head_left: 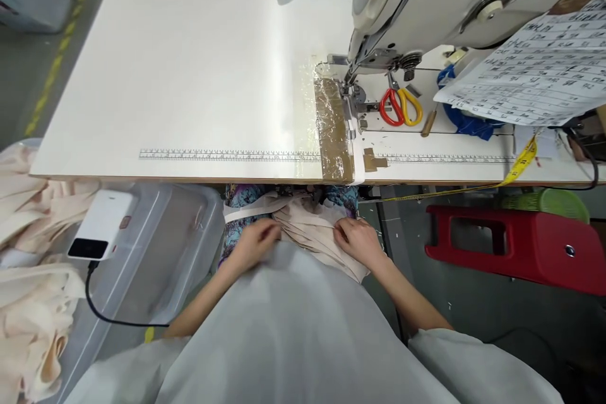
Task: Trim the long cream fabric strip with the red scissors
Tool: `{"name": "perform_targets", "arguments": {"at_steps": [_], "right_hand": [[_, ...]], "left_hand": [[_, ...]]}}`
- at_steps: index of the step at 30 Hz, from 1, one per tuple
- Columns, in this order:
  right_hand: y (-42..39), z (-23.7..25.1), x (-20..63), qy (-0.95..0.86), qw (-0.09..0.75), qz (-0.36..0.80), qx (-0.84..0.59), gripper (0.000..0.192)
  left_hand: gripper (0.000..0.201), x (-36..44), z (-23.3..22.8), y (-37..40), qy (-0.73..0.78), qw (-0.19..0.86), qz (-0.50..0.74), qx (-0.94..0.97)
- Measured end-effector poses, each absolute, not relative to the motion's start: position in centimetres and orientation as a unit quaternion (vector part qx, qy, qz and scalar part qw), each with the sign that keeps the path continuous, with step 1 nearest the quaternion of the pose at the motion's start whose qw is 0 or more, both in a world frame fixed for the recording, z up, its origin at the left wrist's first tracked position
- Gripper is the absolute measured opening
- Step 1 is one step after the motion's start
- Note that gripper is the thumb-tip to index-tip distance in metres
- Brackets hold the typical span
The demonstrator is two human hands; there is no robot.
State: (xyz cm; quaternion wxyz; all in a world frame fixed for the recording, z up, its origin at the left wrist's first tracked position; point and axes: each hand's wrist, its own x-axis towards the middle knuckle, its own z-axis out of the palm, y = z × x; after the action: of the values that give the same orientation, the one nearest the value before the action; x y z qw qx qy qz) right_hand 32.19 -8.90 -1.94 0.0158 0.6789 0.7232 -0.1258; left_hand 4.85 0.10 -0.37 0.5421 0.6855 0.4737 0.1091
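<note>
A bundle of pale beige fabric (307,224) lies in folds across my lap, below the table's front edge. My right hand (358,241) is closed on the right side of this fabric, thumb and fingers together. At the bundle's left side is my left hand (255,243), its fingers curled inward and slightly blurred. What sits between those fingers, if anything, is hidden. A whitish strip (246,209) runs left from the fabric over my patterned trouser leg.
Above the white table (189,76) stands a sewing machine (426,6). Scissors (401,106) and a wooden-handled tool (428,121) lie beside its needle area. A tape measure (521,161) hangs at the edge. A plastic bin (156,252) is left, a red stool (516,246) right.
</note>
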Motion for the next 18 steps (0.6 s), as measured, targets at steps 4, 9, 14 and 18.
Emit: {"name": "perform_targets", "arguments": {"at_steps": [4, 9, 14, 18], "right_hand": [[-8.3, -2.2, 32.2, 0.71, 0.035, -0.113, 0.694, 0.013], [-8.3, 0.2, 30.8, 0.713, 0.024, -0.076, 0.697, 0.018], [-7.2, 5.3, 29.0, 0.786, -0.142, -0.019, 0.601, 0.02], [-5.0, 8.0, 30.3, 0.739, -0.28, -0.123, 0.601, 0.02]], "left_hand": [[0.028, 11.2, -1.1, -0.7, 0.395, 0.7, 0.031, 0.595], [0.045, 15.0, -1.8, -1.5, 0.398, 0.773, 0.045, 0.492], [0.035, 16.4, 1.4, -1.0, 0.417, 0.79, 0.166, 0.418], [0.038, 15.6, 4.8, 0.6, 0.33, 0.817, 0.125, 0.457]]}}
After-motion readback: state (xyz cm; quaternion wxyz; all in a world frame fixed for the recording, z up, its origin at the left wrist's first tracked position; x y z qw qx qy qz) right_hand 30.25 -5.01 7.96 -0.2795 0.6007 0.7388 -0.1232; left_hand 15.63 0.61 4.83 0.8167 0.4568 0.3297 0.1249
